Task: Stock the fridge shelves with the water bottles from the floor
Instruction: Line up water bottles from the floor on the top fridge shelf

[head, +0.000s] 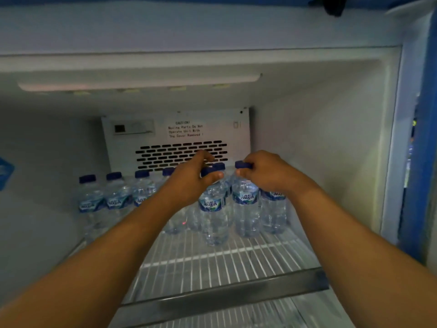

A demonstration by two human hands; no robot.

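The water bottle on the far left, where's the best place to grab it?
Probably the neck, just under its blue cap, reaching in from the front. The far-left bottle stands upright with a neighbour close beside it, so the bodies leave little finger room, but the narrow necks have gaps. The left hand and right hand hold theirs near the top too.

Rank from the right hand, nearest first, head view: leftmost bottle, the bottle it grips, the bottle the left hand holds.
1. Gripped bottle, in the right hand itself, right side.
2. Centre bottle, held by the left hand, just beside.
3. Leftmost bottle, far left of the back row.
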